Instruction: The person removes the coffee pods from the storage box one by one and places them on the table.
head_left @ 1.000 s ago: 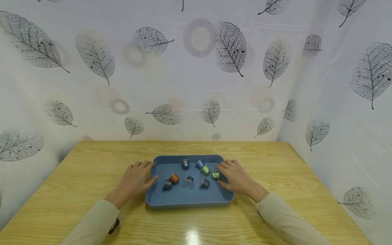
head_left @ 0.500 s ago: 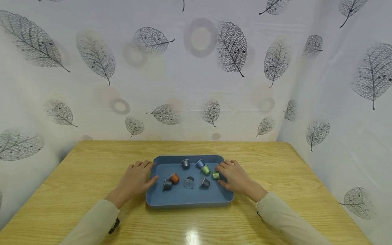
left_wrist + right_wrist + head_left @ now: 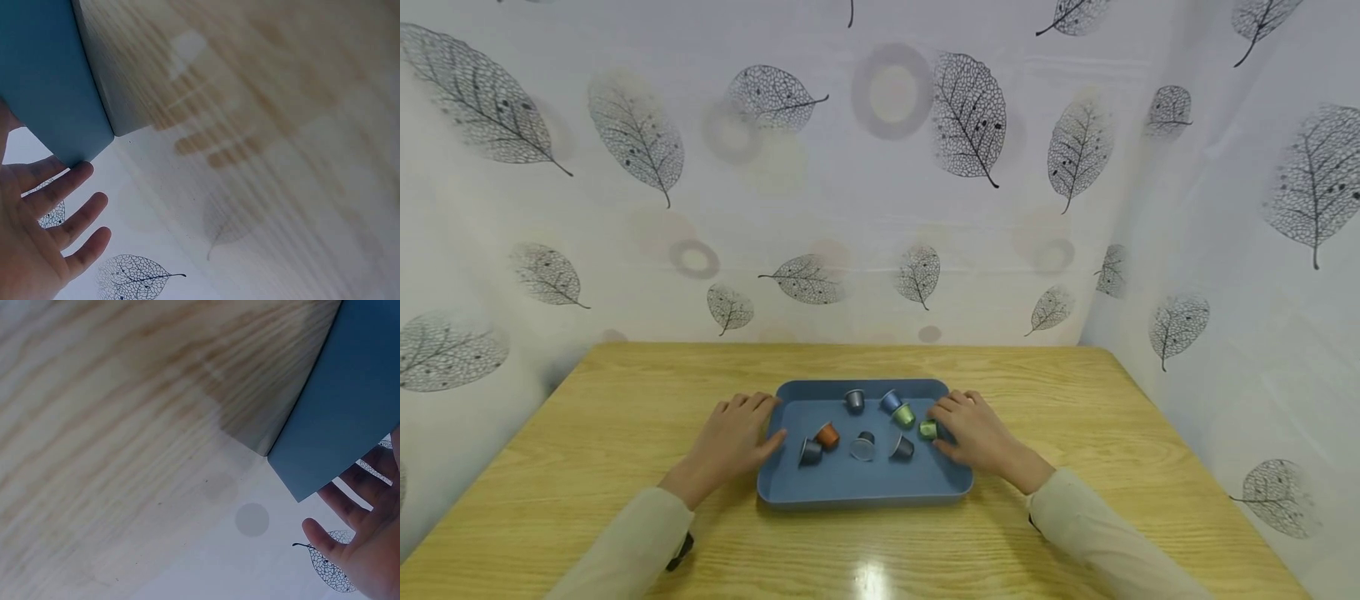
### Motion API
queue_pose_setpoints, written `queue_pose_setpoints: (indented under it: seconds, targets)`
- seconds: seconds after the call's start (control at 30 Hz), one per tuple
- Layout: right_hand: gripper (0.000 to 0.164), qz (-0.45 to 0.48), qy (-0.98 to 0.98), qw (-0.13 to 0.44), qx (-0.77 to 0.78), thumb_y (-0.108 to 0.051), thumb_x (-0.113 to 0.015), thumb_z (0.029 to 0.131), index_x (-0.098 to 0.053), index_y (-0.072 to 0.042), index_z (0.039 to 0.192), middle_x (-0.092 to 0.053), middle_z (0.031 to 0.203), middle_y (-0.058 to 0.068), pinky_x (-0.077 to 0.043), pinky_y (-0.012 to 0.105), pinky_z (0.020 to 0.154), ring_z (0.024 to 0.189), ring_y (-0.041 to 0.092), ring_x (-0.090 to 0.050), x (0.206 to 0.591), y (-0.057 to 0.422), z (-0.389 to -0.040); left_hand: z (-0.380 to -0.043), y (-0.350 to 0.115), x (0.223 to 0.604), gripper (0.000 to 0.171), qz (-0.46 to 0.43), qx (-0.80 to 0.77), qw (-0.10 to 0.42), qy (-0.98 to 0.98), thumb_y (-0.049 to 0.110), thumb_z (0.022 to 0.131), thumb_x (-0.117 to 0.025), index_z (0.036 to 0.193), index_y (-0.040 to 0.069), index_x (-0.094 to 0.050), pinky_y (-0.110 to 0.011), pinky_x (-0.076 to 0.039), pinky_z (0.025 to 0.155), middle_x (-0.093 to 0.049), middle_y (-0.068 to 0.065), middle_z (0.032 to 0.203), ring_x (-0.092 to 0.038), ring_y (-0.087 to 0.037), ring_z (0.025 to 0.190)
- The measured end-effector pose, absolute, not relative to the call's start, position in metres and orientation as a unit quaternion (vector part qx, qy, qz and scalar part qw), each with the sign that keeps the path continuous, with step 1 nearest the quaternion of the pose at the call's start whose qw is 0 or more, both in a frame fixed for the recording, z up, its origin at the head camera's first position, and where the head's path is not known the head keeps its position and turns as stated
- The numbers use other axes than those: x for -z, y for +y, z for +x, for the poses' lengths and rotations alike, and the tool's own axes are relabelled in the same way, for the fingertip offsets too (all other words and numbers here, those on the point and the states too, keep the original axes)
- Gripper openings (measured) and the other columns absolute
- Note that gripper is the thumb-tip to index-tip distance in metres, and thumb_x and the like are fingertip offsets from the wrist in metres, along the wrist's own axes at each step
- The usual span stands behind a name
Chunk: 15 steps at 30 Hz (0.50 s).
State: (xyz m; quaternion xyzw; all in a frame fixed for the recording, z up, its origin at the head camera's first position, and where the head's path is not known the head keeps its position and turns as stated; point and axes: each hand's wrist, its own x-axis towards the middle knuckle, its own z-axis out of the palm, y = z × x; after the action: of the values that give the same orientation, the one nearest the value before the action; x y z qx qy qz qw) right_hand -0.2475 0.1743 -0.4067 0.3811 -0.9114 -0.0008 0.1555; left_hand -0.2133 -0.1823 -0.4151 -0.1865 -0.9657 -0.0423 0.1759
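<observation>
A blue rectangular tray (image 3: 857, 487) stands on the table and holds several coffee capsules. My left hand (image 3: 730, 437) rests at its left side, fingers spread, fingertips at the far left corner and thumb reaching over the rim. Opposite it, my right hand (image 3: 979, 437) lies at the right side in the same way. Inside are an orange capsule (image 3: 827, 435), a blue capsule (image 3: 891, 401), two green capsules (image 3: 903, 416) and several dark capsules (image 3: 810, 452). The green capsule (image 3: 928, 429) near my right fingers is partly covered. Both wrist views show fingers at the tray's outer wall (image 3: 53, 81).
The tray lies on a light wood-grain table (image 3: 865, 550) with a glossy surface. Behind and at both sides hangs a pale curtain (image 3: 820, 192) printed with dark leaf skeletons and rings.
</observation>
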Motion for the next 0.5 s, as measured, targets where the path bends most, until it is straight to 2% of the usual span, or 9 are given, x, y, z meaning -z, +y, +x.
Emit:
queue_pose_setpoints:
  seconds: [0.27, 0.5]
  targets:
    - [0.029, 0.392, -0.903, 0.174, -0.005, -0.031, -0.072, 0.074, -0.064, -0.016, 0.098, -0.061, 0.094, -0.002, -0.042, 0.043, 0.082, 0.09, 0.018, -0.055, 0.4049, 0.1761, -0.2488, -0.2135, -0.1824, 0.416, 0.043, -0.191, 0.039, 0.18, -0.964, 0.038, 0.083, -0.062, 0.113, 0.008, -0.059, -0.048, -0.045, 0.077, -0.06, -0.008, 0.112, -0.055, -0.03, 0.099]
    - [0.029, 0.391, -0.901, 0.186, -0.005, -0.031, -0.073, 0.073, -0.064, -0.016, 0.096, -0.061, 0.095, -0.002, -0.044, 0.044, 0.084, 0.093, 0.019, -0.056, 0.4, 0.1791, -0.2516, -0.2131, -0.1819, 0.415, 0.044, -0.185, 0.041, 0.171, -0.967, 0.037, 0.083, -0.062, 0.115, 0.007, -0.059, -0.049, -0.044, 0.079, -0.059, -0.009, 0.113, -0.055, -0.031, 0.1]
